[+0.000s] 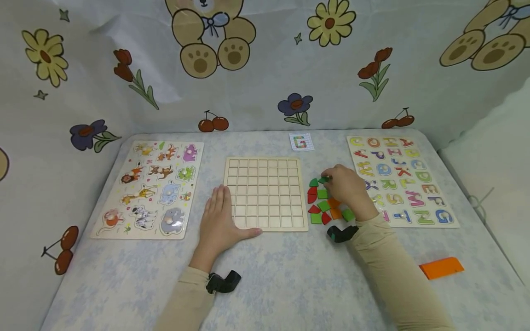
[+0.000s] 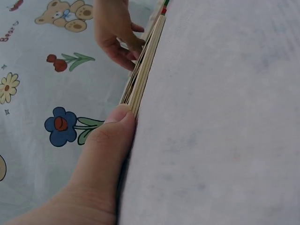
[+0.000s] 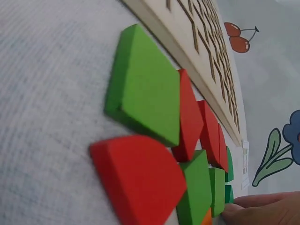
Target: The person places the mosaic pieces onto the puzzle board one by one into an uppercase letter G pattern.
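Observation:
A square wooden grid board [image 1: 267,194] lies in the middle of the table. My left hand [image 1: 219,223] rests along its left side with straight fingers, the thumb spread along the front edge; the left wrist view shows that thumb [image 2: 105,140] against the board's edge [image 2: 149,65]. Right of the board is a cluster of small green, red and orange blocks, some square, some with a curved side. At the far end of this cluster my right hand [image 1: 348,188] pinches a dark green block [image 3: 228,193], partly covered by the fingers. A green square block [image 3: 145,89] and a red curved block [image 3: 140,178] lie nearest the right wrist camera.
An animal puzzle board [image 1: 194,184] lies on the left and a letter puzzle board [image 1: 452,224] on the right, partly under my right arm. Behind the grid board is a small card [image 1: 301,142] with a coloured pattern. An orange piece [image 1: 441,268] lies at the front right.

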Demonstrator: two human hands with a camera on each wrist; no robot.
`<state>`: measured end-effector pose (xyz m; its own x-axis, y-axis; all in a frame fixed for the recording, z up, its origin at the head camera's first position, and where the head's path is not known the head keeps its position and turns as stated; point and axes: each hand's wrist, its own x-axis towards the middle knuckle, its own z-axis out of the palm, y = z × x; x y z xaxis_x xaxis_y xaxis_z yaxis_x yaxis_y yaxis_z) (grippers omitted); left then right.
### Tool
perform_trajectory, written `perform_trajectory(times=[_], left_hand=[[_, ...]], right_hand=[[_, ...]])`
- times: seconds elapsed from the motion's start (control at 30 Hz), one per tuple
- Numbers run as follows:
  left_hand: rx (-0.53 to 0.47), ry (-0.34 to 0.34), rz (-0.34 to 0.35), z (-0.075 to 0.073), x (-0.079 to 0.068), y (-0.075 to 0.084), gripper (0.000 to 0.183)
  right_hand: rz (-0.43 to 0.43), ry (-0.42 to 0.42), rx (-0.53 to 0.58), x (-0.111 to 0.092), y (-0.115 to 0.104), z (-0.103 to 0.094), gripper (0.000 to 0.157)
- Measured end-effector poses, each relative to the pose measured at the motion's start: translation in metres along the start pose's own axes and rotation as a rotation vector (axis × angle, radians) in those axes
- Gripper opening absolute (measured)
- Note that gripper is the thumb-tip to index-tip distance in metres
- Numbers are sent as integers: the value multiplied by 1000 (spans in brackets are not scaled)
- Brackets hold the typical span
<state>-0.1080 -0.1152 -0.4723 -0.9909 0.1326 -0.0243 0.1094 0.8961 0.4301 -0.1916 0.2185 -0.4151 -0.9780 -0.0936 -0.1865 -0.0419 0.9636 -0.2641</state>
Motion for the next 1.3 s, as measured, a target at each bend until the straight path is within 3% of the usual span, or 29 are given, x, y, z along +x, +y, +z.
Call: perform_trajectory(times=[0.13,0.47,0.77,1.03,1.3], left_hand=[[4,-4,-2,-1,-1,0,151],[2,20,12,0,1,0,152],[5,24,6,1,0,-1,152],[15,18,2,2,0,-2,152],[26,17,0,1,-1,-2,152]], right_hand=[[7,11,18,1,0,0,25],[34,130,162,1,-5,-3,18],[-58,78,347,19,-51,4,21],[-70,32,343,38,-90,21,22],[-76,86,294,44,-105,32,25]])
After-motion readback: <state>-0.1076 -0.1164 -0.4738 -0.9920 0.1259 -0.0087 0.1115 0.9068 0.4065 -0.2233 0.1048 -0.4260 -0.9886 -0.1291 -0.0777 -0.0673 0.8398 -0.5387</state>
